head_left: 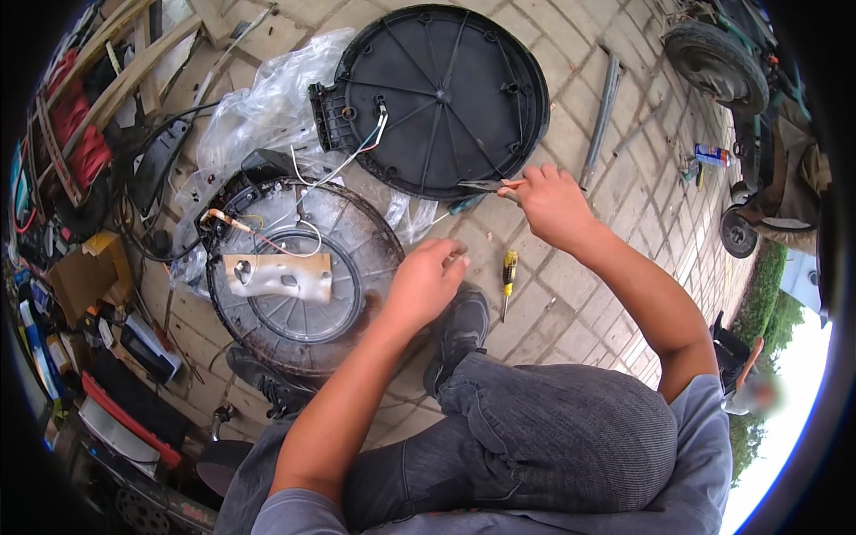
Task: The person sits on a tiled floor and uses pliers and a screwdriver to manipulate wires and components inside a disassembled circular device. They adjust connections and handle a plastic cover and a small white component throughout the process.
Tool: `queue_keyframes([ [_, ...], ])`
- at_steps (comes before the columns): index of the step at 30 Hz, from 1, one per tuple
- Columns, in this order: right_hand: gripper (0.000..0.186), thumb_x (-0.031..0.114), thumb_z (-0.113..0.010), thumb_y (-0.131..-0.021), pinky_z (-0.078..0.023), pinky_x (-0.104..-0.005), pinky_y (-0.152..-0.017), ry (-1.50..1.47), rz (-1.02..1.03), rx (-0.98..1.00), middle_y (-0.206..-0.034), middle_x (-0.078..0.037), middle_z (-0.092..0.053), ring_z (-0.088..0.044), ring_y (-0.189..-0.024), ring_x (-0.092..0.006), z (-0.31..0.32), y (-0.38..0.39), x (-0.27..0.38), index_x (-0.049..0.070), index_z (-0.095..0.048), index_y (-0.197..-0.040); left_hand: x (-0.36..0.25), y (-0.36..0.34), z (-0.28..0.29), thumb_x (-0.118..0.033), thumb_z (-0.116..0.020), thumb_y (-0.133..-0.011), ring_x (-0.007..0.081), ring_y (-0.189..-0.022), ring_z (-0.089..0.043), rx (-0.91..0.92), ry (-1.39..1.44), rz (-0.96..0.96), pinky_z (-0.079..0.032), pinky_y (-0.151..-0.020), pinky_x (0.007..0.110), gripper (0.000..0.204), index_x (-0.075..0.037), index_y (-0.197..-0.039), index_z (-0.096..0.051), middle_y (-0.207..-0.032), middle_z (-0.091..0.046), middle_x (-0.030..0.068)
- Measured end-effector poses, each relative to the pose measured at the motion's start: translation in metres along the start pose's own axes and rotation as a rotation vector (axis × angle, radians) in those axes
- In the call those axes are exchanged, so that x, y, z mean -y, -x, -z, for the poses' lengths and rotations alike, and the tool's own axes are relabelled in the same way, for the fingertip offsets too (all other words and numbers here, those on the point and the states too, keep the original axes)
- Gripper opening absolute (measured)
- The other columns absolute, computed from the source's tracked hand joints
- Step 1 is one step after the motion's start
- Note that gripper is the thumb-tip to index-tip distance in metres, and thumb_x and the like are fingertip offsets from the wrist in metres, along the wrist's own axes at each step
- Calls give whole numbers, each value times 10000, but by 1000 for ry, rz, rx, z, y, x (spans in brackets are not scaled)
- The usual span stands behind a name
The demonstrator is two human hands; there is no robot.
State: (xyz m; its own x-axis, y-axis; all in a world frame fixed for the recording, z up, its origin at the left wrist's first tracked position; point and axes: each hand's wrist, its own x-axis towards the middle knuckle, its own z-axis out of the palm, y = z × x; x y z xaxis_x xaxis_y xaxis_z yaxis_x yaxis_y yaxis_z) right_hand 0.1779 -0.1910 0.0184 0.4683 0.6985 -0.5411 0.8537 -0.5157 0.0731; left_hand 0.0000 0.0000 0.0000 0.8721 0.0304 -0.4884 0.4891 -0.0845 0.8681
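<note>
My right hand [544, 196] grips pliers [481, 185] with reddish handles at the lower rim of a round black ribbed cover [441, 62]. My left hand [440, 267] is open with loosely bent fingers, beside a round metal wheel housing [361, 259] with rusty patches. On the housing lie a pale, lumpy piece on a brown base [294, 281] and a taped bundle [230, 220] with thin wires [312, 239] running up to the black cover. A yellow screwdriver [509, 272] lies on the paving right of my left hand.
Clear plastic sheeting [254, 102] lies under both discs. Wood scraps, cables and a cardboard box [94, 276] crowd the left. A metal bar [604, 116], a spray can [711, 154] and a wheeled vehicle [718, 62] are at the right. Another person [736, 366] is at the far right.
</note>
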Motion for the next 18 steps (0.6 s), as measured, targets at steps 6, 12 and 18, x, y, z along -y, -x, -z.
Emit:
queue_keyframes([
  [6,368,171,-690,-878,-505,-426,-827,-423,81,94,-963,-133,-592,-598,-963,-314,18,7,-11,86,-678,-1237,1,2,-2,-159,-647,-941,250,-876,-672,-28,105,72,-534,-800,347,259,22,-1124,-679,-1031,-676,160],
  [12,358,218,-674,-930,-518,-372,-791,-929,171,488,-968,-133,-672,-655,-883,-242,28,40,-12,55,-672,-1250,1,-3,-10,-102,-643,-979,101,-896,-645,-100,379,81,-523,-824,255,302,38,-1247,-645,-1073,-699,74],
  [18,405,223,-668,-959,-531,-336,-918,-1369,1,1003,-1114,-123,-724,-680,-1007,-193,26,50,-41,-20,-653,-1282,-7,1,-9,-112,-643,-988,89,-844,-663,227,414,124,-537,-784,245,242,56,-1154,-691,-922,-727,61],
])
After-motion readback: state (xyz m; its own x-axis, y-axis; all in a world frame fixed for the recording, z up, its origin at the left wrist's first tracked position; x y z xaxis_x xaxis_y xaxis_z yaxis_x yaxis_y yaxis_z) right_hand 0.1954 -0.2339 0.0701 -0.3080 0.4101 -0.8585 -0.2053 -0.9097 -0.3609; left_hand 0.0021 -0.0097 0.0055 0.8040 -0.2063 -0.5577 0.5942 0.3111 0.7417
